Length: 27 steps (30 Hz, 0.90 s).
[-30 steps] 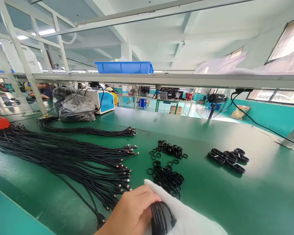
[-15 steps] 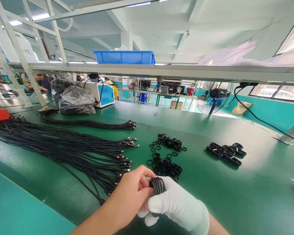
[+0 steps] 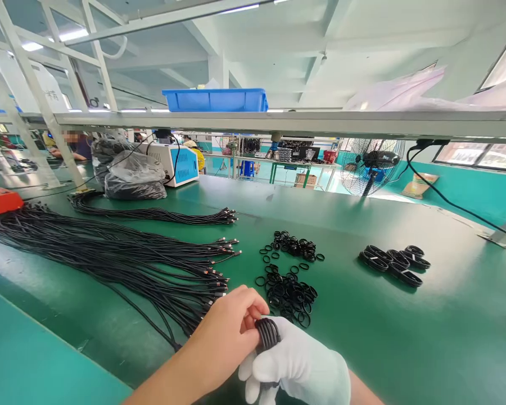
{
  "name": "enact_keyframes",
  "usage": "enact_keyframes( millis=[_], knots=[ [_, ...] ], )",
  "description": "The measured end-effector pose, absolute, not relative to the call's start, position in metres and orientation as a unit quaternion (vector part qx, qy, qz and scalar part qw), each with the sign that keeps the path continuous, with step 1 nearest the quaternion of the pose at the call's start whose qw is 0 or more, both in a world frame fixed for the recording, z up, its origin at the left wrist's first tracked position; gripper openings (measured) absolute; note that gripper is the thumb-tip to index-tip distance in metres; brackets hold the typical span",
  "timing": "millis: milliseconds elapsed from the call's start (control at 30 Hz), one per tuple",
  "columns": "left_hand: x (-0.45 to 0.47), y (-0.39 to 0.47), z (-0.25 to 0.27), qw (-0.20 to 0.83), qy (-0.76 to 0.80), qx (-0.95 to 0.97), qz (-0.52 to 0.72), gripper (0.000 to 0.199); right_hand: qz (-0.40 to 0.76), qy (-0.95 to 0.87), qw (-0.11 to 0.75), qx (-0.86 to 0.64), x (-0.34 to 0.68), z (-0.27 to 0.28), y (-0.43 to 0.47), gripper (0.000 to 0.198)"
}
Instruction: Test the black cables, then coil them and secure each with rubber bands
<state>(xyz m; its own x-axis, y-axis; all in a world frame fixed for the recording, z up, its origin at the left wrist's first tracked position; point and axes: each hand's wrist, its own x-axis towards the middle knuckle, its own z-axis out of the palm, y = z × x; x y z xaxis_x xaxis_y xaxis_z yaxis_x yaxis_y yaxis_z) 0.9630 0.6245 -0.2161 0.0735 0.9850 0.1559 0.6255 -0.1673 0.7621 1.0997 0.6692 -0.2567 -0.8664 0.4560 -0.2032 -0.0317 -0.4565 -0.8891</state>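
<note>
A black cable, wound into a tight coil, is gripped at the bottom centre. My right hand, in a white glove, is closed around the coil, thumb across its near side. My bare left hand is closed too, its fingers and thumb pressed to the coil's left side; its fingertips are partly hidden. Just beyond my hands lie two loose piles of small black rings, a nearer pile and a farther pile. To the left, many straight black cables lie with their plugs pointing right.
Several coiled cables rest on the green table at right. Farther back stand a plastic bag of dark items, a blue-and-white machine and a fan. An overhead shelf carries a blue bin. An orange object sits far left.
My right hand and the coil have shifted slightly down and left, uncovering more of the nearer ring pile. Both hands keep hold of the coil. The view has moved slightly.
</note>
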Motion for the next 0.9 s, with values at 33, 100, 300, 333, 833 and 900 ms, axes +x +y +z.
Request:
enact_keyframes(
  millis=[33,100,300,333,833,900],
  knots=[
    [0.962,0.623,-0.219,0.259,0.582,0.682,0.359,0.024,0.823,-0.505,0.148,-0.214,1.099,-0.259,0.67,0.018],
    [0.963,0.622,-0.226,0.231,0.58,0.682,0.381,0.027,0.81,-0.52,0.151,-0.224,1.097,-0.263,0.671,0.018],
    [0.968,0.622,-0.236,0.18,0.594,0.687,0.377,0.027,0.765,-0.564,0.141,-0.277,1.092,-0.259,0.665,0.007],
    [0.966,0.623,-0.234,0.182,0.593,0.691,0.371,0.028,0.758,-0.57,0.133,-0.287,1.092,-0.256,0.665,0.006],
    [0.962,0.68,-0.261,0.263,0.585,0.72,0.265,0.009,0.786,-0.374,0.423,-0.251,1.143,-0.242,0.716,0.025],
    [0.969,0.676,-0.266,0.287,0.587,0.701,0.286,0.01,0.776,-0.397,0.42,-0.251,1.139,-0.242,0.713,0.025]
  ],
)
